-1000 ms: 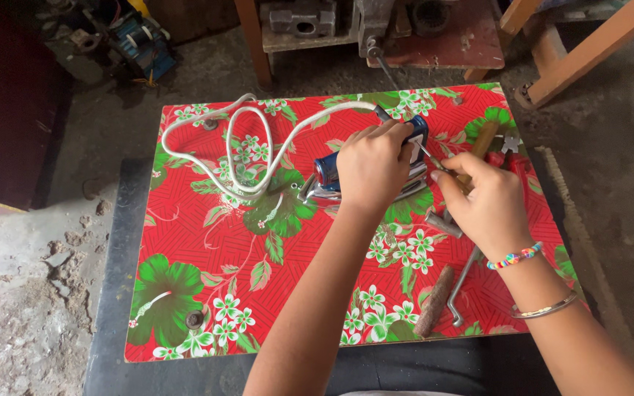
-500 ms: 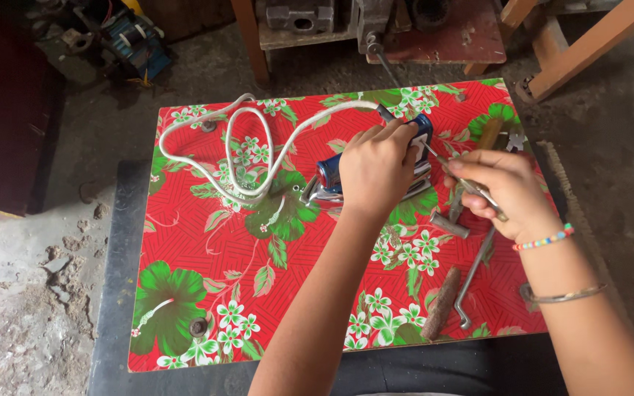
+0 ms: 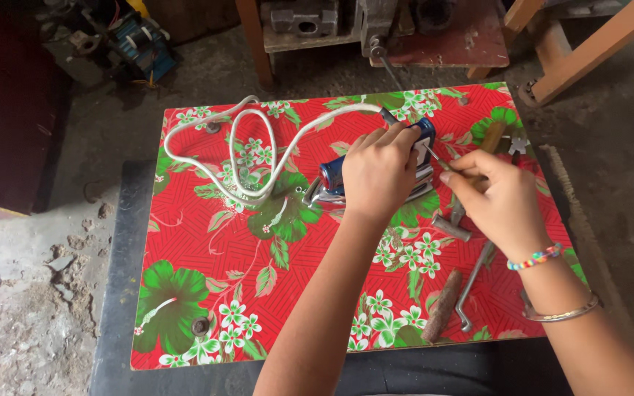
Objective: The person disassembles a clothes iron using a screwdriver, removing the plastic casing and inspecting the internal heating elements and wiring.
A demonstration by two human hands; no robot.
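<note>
Small repair workshop: rough concrete floor [image 3: 31,308], motor parts [image 3: 130,37] far left, metal vise [image 3: 302,18] on far bench, hand tools [image 3: 471,282] near right.

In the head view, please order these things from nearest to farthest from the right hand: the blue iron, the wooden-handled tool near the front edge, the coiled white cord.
From the right hand:
1. The blue iron, just to its left, under the left hand.
2. The wooden-handled tool, lower, toward the front edge of the flowered board.
3. The coiled white cord, far on the left side.
</note>
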